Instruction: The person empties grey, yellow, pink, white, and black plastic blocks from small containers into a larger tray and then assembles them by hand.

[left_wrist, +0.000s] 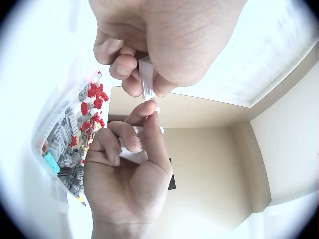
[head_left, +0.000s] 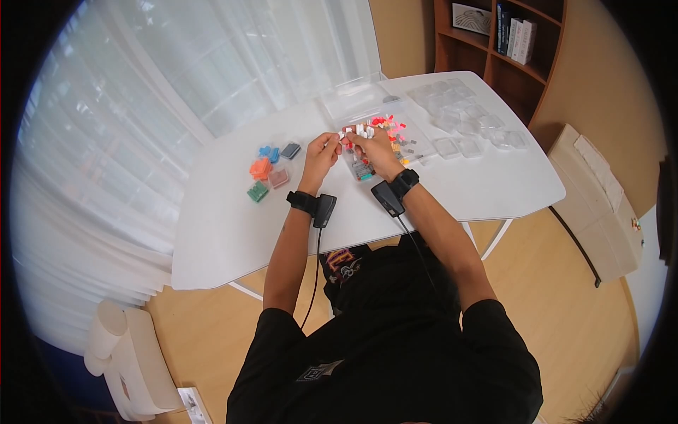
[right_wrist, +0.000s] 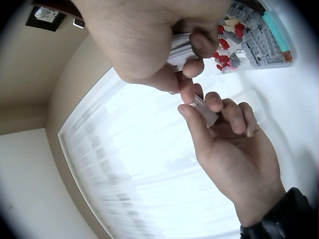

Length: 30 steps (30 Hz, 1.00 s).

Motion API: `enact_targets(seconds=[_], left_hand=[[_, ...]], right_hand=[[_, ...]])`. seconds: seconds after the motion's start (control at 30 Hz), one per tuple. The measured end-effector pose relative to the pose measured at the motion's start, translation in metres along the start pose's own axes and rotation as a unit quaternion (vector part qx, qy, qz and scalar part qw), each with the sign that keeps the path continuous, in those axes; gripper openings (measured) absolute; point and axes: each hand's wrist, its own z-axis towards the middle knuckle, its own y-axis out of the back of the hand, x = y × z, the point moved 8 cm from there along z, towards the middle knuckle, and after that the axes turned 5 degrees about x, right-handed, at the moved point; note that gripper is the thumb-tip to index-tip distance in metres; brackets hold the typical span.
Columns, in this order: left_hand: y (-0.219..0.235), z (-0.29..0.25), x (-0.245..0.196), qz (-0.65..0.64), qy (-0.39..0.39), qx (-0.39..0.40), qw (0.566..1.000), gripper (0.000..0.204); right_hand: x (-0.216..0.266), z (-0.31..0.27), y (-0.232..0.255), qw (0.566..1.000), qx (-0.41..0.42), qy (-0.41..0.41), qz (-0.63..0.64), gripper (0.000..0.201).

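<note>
Over the table's tray, both hands meet at the fingertips. My left hand (head_left: 323, 158) pinches a short stack of white toy bricks (right_wrist: 206, 111) between thumb and fingers. Opposite it, my right hand (head_left: 380, 150) holds more white bricks (left_wrist: 133, 153) against its palm under curled fingers. Its thumb and index fingertip meet at the end of the left hand's stack, at a small white piece (left_wrist: 157, 113) partly hidden by them. Beneath the hands, a clear tray (left_wrist: 41, 142) contains grey, red and teal bricks, with loose pink, red and yellow bricks (head_left: 397, 127) beside the right hand.
Left on the white table (head_left: 219, 233) sit blue (head_left: 269, 153), orange (head_left: 260, 168), green (head_left: 258, 191), dark grey (head_left: 290, 150) and brownish-red (head_left: 279, 178) brick groups. A clear lidded box (head_left: 353, 92) stands behind the hands. Several clear small boxes (head_left: 446, 147) spread across the right side.
</note>
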Motion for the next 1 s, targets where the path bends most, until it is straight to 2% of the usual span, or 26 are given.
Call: enact_targets(seconds=[0.13, 0.23, 0.3, 0.43, 0.5, 0.63, 1.0], left_hand=[[-0.001, -0.002, -0.002, -0.009, 0.013, 0.005, 1.000, 0.024], [-0.009, -0.005, -0.010, -0.070, 0.011, 0.022, 0.997, 0.024], [-0.008, -0.006, -0.008, -0.139, 0.033, -0.009, 0.990, 0.024], [-0.001, -0.004, 0.004, -0.171, 0.057, -0.002, 0.984, 0.025], [-0.006, -0.006, 0.009, -0.197, 0.094, 0.023, 0.976, 0.023], [-0.009, -0.007, 0.010, -0.208, 0.105, 0.039, 0.972, 0.023], [-0.008, -0.008, 0.010, -0.218, 0.126, 0.039, 0.967, 0.025]], right_hand=[[0.004, -0.004, -0.002, 0.999, -0.007, -0.009, 0.035, 0.014], [-0.002, 0.000, -0.002, 0.999, 0.010, -0.001, 0.035, 0.014], [0.002, -0.001, -0.003, 1.000, 0.006, 0.014, -0.006, 0.014], [0.005, -0.004, -0.004, 0.996, 0.002, 0.013, -0.092, 0.017], [0.010, -0.003, -0.009, 0.983, 0.010, 0.089, -0.162, 0.021], [0.006, -0.003, -0.006, 0.977, 0.006, 0.083, -0.196, 0.025], [0.019, -0.010, -0.011, 0.945, -0.015, 0.158, -0.286, 0.025]])
